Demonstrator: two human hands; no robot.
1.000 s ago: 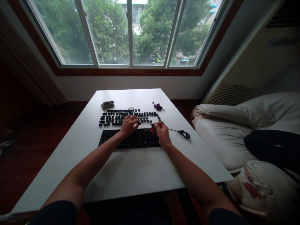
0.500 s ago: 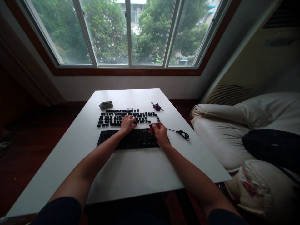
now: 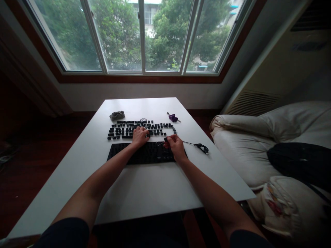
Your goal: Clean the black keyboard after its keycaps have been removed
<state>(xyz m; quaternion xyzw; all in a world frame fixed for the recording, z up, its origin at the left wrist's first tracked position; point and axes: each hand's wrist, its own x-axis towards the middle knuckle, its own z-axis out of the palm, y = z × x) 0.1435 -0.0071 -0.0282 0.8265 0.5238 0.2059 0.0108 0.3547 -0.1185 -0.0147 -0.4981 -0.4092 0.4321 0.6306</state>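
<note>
My left hand [image 3: 140, 136] is over the rows of loose black keycaps [image 3: 117, 131], its thumb and fingers closed around a dark keycap at their tips. In my right hand [image 3: 176, 146] is a keycap puller with a small black grip [image 3: 166, 139]. Its thin wires point left, above the keyboard [image 3: 144, 155]. That black keyboard lies flat across the table below both hands, its right end partly covered by my right hand.
The white table [image 3: 144, 193] bears a crumpled grey cloth [image 3: 117, 115], a purple bundle [image 3: 173, 117] and a coiled black cable [image 3: 202, 148]. A cream sofa [image 3: 232, 144] with a black bag [image 3: 300, 162] stands on the right, and a window is ahead.
My left hand has shifted very slightly left among the keycaps. The puller in my right hand has tilted or moved a little to the left.
</note>
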